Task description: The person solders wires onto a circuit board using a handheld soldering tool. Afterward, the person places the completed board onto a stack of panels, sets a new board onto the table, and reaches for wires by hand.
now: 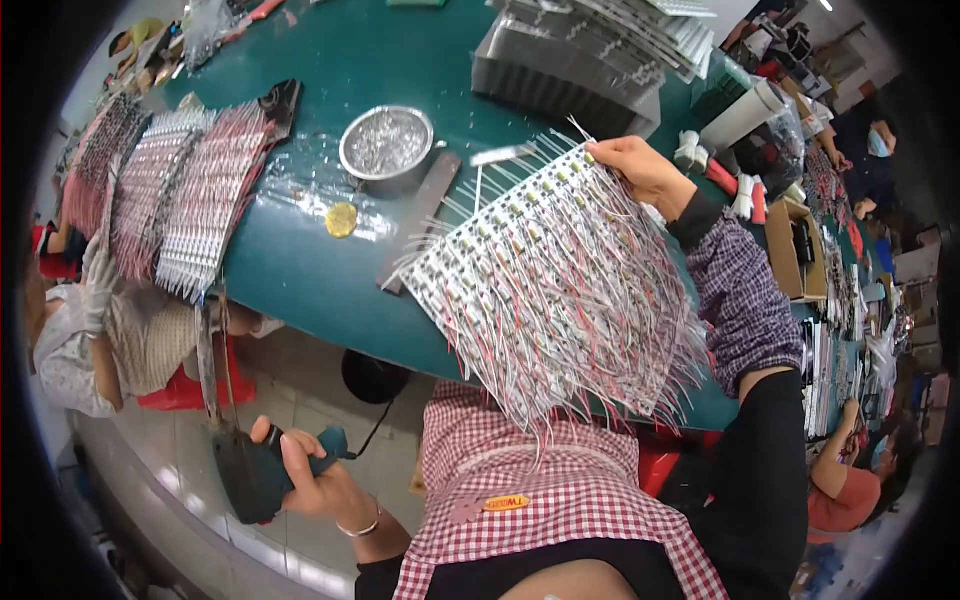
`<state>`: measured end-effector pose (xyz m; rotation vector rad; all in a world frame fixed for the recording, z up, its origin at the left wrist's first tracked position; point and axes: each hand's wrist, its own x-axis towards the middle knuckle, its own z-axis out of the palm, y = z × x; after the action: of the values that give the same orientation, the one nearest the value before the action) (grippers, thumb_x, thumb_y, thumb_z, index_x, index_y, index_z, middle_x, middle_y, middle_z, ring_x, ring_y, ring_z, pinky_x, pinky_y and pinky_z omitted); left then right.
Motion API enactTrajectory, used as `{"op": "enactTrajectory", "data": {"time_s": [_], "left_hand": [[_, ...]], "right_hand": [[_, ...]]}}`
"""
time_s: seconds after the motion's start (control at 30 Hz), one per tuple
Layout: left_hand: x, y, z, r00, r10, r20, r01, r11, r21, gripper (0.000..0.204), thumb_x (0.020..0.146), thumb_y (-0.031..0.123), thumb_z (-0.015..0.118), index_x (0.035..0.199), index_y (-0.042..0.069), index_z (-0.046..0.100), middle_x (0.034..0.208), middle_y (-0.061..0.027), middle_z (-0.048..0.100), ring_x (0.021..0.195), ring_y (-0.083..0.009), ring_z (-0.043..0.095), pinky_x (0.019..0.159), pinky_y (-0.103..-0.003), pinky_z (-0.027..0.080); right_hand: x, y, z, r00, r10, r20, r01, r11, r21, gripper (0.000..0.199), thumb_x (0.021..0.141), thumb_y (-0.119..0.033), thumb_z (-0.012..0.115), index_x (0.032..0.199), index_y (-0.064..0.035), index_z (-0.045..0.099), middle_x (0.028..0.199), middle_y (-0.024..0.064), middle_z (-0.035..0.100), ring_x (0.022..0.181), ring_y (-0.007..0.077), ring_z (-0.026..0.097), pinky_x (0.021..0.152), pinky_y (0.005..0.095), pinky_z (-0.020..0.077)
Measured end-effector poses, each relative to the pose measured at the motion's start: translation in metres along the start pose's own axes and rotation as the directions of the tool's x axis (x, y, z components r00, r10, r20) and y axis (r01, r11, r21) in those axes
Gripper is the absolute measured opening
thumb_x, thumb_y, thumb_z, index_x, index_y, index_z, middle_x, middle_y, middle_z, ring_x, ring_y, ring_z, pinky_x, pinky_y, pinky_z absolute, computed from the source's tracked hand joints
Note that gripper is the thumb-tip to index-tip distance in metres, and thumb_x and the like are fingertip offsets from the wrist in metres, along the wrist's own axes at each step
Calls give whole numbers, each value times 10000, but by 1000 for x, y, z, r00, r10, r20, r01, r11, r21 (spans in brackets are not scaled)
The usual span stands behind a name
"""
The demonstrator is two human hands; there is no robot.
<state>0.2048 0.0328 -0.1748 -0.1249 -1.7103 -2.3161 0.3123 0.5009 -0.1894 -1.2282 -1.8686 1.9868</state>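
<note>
My right hand [648, 172] pinches the upper right corner of a white circuit board panel [540, 230]. Rows of small parts run along it, and many thin white and red wires hang off it toward my lap. The panel tilts over the table's near edge. Down at the left, below table height, my left hand [322, 492] is wrapped round the grip of a dark teal corded power tool [245, 470]. Its exact kind is not clear. A long thin metal piece rises above the tool, and I cannot tell whether they are joined.
On the green table [300, 260] are a metal bowl [386, 142], a round yellow piece [341, 220] and a flat metal bar [425, 215]. Wired panels [200, 200] lie at the left; stacked panels [590, 60] stand at the back. A person in a glove [98, 285] sits at the left.
</note>
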Motion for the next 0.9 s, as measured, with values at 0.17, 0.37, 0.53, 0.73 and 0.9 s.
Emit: {"op": "enactTrajectory", "data": {"time_s": [0.17,0.37,0.53,0.73,0.9], "left_hand": [[-3,-5,-2,994,38,100,-43,998,46,299,879,-36,549,1153,-138,487,675,-82,478,541,-110,403,530,-244,339],[-3,-17,-6,982,58,179,-63,998,22,312,859,-81,555,1163,-67,487,1167,-205,577,562,-101,456,500,-234,379],[-5,-24,-1,981,-37,193,19,996,90,349,848,-45,569,1186,-88,492,1151,-184,589,555,-125,460,481,-233,366],[-6,-37,25,964,-148,222,118,982,144,367,825,-72,579,1182,-84,495,1168,-171,594,604,-109,457,487,-236,362],[3,-46,18,955,-191,226,143,967,211,316,846,-68,598,1146,-99,504,1167,-154,614,582,-89,403,500,-239,340]], "right_hand": [[21,16,10,1000,22,14,-21,998,-63,336,943,-223,658,1039,97,690,888,101,712,708,130,647,636,274,503],[15,25,16,962,-247,-120,164,868,-470,375,942,-270,637,1087,74,676,933,120,711,804,189,659,725,327,511],[-36,12,-28,783,-619,-63,387,564,-730,168,887,-139,672,907,28,672,825,23,654,765,93,565,699,256,454],[-130,60,-138,726,-487,-486,61,749,-660,124,874,-101,669,855,22,663,749,4,638,714,93,559,672,253,451],[-168,120,-175,601,-587,-543,-89,625,-776,104,816,-110,706,831,-7,698,742,101,672,696,183,636,651,319,496]]}}
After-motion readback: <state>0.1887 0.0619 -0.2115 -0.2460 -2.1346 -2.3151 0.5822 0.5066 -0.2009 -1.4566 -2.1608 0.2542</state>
